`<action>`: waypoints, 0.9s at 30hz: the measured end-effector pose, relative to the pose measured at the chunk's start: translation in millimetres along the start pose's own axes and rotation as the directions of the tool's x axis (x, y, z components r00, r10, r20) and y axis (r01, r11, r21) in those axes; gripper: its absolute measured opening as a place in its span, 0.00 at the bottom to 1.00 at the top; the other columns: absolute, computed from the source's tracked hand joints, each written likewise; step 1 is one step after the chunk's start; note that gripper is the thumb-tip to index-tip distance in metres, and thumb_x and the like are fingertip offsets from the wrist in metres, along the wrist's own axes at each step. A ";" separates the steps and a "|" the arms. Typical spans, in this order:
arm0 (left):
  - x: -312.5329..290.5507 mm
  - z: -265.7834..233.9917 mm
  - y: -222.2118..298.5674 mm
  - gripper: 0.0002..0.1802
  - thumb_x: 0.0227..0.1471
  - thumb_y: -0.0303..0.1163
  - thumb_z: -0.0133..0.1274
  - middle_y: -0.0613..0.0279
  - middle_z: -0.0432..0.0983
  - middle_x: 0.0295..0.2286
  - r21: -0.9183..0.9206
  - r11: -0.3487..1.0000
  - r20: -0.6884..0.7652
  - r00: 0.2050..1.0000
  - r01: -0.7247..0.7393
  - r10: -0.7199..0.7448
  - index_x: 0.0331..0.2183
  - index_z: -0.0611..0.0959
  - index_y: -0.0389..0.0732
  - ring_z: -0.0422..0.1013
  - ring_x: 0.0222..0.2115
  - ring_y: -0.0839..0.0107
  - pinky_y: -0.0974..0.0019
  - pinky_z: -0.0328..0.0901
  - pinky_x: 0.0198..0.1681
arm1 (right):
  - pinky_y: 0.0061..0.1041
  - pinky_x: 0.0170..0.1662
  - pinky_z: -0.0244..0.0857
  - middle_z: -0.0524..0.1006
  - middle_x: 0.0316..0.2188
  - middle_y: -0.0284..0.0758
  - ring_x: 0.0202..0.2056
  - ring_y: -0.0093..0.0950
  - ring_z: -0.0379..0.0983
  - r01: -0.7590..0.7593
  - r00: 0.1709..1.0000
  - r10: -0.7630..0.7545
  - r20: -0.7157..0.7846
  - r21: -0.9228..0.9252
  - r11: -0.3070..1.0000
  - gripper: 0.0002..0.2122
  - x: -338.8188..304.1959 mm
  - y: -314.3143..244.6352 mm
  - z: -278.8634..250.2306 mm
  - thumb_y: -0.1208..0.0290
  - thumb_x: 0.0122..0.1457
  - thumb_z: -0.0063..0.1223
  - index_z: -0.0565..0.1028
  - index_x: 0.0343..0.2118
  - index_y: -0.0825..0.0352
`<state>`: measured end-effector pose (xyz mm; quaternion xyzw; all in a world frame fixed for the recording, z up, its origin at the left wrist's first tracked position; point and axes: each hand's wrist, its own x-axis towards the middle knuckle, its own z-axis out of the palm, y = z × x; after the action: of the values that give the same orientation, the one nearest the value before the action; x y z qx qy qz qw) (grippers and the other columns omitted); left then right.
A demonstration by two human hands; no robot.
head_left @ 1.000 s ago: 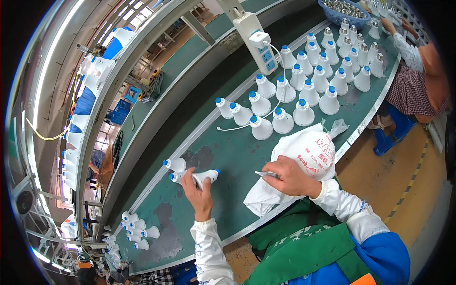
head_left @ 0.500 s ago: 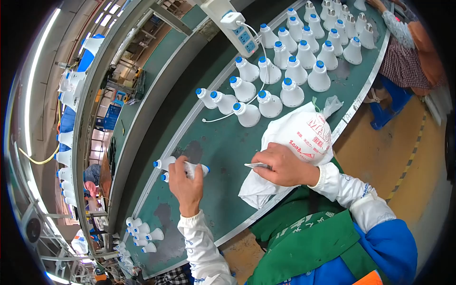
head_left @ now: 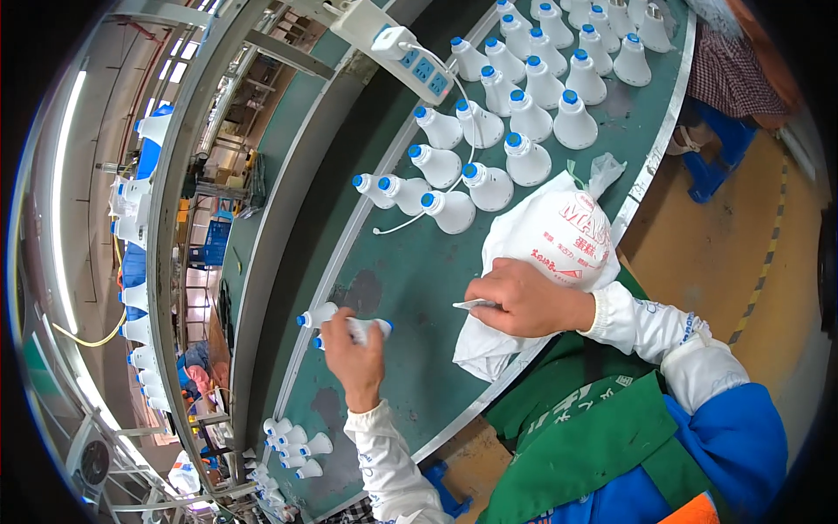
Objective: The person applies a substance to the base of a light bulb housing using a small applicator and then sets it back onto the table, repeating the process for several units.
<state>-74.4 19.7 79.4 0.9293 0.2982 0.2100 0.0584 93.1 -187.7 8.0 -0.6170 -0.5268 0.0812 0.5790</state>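
Note:
My left hand [head_left: 356,368] curls its fingers round a white bell-shaped light bulb [head_left: 365,330], whose blue cap points right, low over the green bench. Two more such bulbs lie just beyond those fingers: one white bulb [head_left: 319,314] shows plainly, the other is mostly covered by the hand. My right hand [head_left: 543,301] is closed, pinching a small flat whitish piece [head_left: 476,304] whose kind I cannot make out. It is in front of a white plastic bag [head_left: 546,229] with red print, at the bench's near edge.
Many upright blue-capped bulbs [head_left: 528,160] stand in rows on the green bench [head_left: 419,293] toward the upper right. A white cable runs among them from a power strip [head_left: 397,48]. Several bulbs [head_left: 297,447] lie at lower left. A person's arm [head_left: 711,13] shows at upper right.
The whole view has shifted and turned slightly. Both hands keep nearly the same places over the bench, the left still on the bulb, the right still pinching the flat piece.

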 end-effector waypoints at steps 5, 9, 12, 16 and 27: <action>-9.6 13.9 -5.9 0.20 0.37 0.33 0.59 0.53 0.68 0.30 0.059 0.998 0.158 0.987 -0.033 0.023 0.36 0.75 0.41 0.68 0.31 0.54 0.56 0.62 0.33 | 0.33 0.29 0.58 0.69 0.13 0.35 0.19 0.37 0.66 0.028 0.999 -0.029 -0.045 -0.024 0.999 0.03 -1.3 -2.0 3.8 0.72 0.49 0.53 0.71 0.24 0.63; -5.7 0.1 7.3 0.20 0.36 0.33 0.59 0.53 0.67 0.30 -0.041 0.991 0.013 0.992 0.129 -0.129 0.37 0.75 0.42 0.68 0.32 0.52 0.55 0.63 0.34 | 0.33 0.29 0.58 0.69 0.13 0.35 0.19 0.38 0.66 0.025 1.000 -0.026 -0.016 -0.028 0.999 0.03 -0.9 -0.8 -0.2 0.72 0.49 0.53 0.71 0.24 0.63; -12.0 18.2 -4.3 0.19 0.37 0.31 0.58 0.54 0.67 0.30 0.132 0.991 0.112 0.994 -0.021 0.006 0.36 0.75 0.41 0.67 0.31 0.54 0.56 0.61 0.33 | 0.33 0.29 0.58 0.70 0.14 0.35 0.19 0.38 0.66 0.011 1.000 -0.010 0.008 -0.025 1.000 0.03 6.9 1.1 -0.3 0.72 0.49 0.53 0.71 0.24 0.63; -4.7 -2.3 5.5 0.20 0.36 0.33 0.59 0.54 0.68 0.31 0.021 0.997 -0.021 0.997 0.080 -0.079 0.37 0.75 0.43 0.68 0.31 0.53 0.55 0.62 0.34 | 0.32 0.29 0.58 0.70 0.15 0.32 0.22 0.34 0.65 0.034 0.999 -0.034 -0.008 -0.049 0.998 0.03 1.4 1.0 0.6 0.73 0.49 0.54 0.74 0.27 0.64; -18.3 11.9 -11.1 0.20 0.35 0.33 0.58 0.56 0.69 0.29 0.132 0.991 0.117 0.993 -0.033 0.017 0.36 0.76 0.42 0.68 0.28 0.57 0.57 0.63 0.32 | 0.35 0.30 0.59 0.71 0.14 0.35 0.20 0.39 0.65 -0.016 0.999 0.018 0.050 -0.038 0.999 0.03 6.9 -0.3 0.9 0.72 0.49 0.53 0.72 0.26 0.63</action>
<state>-88.7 18.3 59.5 0.9454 0.2960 0.1360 0.0106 95.3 -182.0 11.5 -0.6299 -0.5375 0.0917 0.5531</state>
